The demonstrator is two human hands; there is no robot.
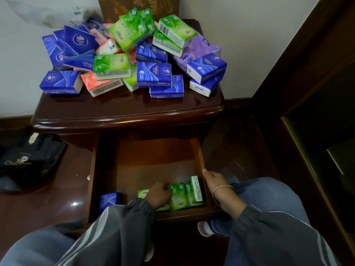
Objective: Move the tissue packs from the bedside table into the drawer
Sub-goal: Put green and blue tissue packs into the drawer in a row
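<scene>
1. Down at 6 o'clock of the bedside table (124, 114), the drawer (200, 156) stands pulled out, most of its wooden floor bare.
2. The left hand (157, 194) reaches into the drawer's near end and lies over the green packs (184, 196). Its back faces the camera and its fingertips are bent onto one pack. Whether it grasps that pack cannot be told.
3. The right hand (217, 187), with a bracelet (222, 188) on the wrist, holds the drawer's side wall at 3 o'clock, its thumb laid over the rim.
4. The green packs stand on edge in a row at the drawer's 5 o'clock corner, touching one another. A blue pack (109, 200) stands apart at 7 o'clock, partly hidden by the left sleeve (124, 223).
5. Most tissue packs (153, 73), blue, green and orange, lie heaped on the tabletop, spreading from 9 to 3 o'clock, with a purple bag (197, 48) among them at 2 o'clock.
6. A black bag (28, 160) sits on the floor at 9 o'clock of the drawer. A knee in jeans (269, 191) crowds its 4 o'clock side, and a dark wooden frame (307, 73) rises at 2 o'clock.
</scene>
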